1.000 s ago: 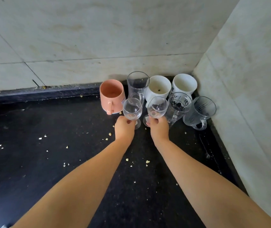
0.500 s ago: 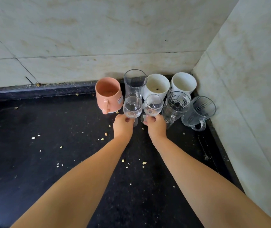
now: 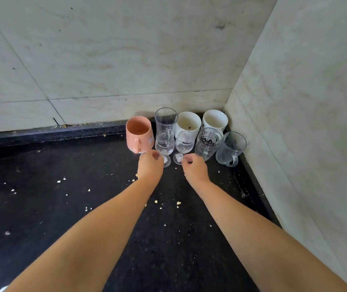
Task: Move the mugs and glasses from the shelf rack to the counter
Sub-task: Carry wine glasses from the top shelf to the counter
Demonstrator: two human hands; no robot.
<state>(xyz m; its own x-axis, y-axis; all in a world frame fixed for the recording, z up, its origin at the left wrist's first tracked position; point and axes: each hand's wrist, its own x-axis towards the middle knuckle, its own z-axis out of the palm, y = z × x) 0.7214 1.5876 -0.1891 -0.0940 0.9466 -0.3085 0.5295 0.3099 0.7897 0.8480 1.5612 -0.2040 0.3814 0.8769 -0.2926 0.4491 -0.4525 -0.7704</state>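
- Left hand [image 3: 150,166], centre of frame, fingers loosely curled and holding nothing, just short of the foot of a small clear stemmed glass [image 3: 164,147].
- Right hand [image 3: 194,168] beside it, likewise empty and relaxed, near a second stemmed glass [image 3: 183,146].
- Both glasses stand upright on the black stone counter [image 3: 63,207].
- Behind them: a pink ceramic mug [image 3: 139,133], a tall clear glass [image 3: 165,121], two white mugs [image 3: 189,123], two clear handled glass mugs [image 3: 230,148].
- Eight pieces look delivered; the shelf rack is out of frame, so I cannot tell what remains.

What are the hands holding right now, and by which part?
Nothing. The left hand and right hand are loosely curled just short of the two stemmed glasses, which stand on the counter.
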